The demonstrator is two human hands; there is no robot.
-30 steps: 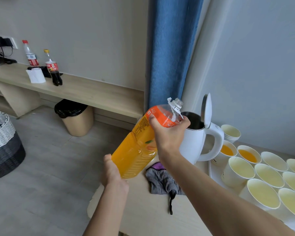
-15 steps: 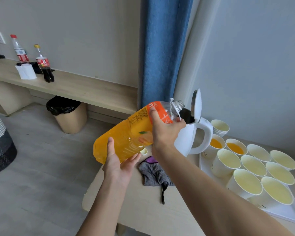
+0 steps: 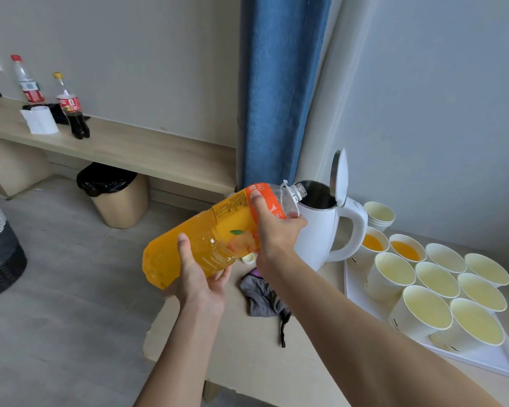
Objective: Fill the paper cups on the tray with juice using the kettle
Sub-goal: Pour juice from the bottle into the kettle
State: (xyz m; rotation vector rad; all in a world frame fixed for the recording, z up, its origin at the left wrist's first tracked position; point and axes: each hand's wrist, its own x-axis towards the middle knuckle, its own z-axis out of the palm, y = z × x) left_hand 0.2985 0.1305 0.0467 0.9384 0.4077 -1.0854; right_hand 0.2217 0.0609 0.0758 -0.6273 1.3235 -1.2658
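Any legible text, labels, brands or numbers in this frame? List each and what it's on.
Nothing can be quoted.
On the juice bottle: white characters on the orange band are blurred, and the dark fine print is too small.
On the soda bottle: the red label is blurred.
On the red-capped bottle: the red and white label is blurred.
On the paper cups: the small dark marks near the base are too small.

A single wide-angle view looks out from the person's head, facing forward and down over both forearms [image 3: 350, 333], which enter from the bottom edge. It sits close to the surface [image 3: 247, 362] (upright lines lean in the wide lens), with the tray [image 3: 503, 361] at lower right, the floor [image 3: 56, 318] at left and a blue curtain [image 3: 276, 98] straight ahead.
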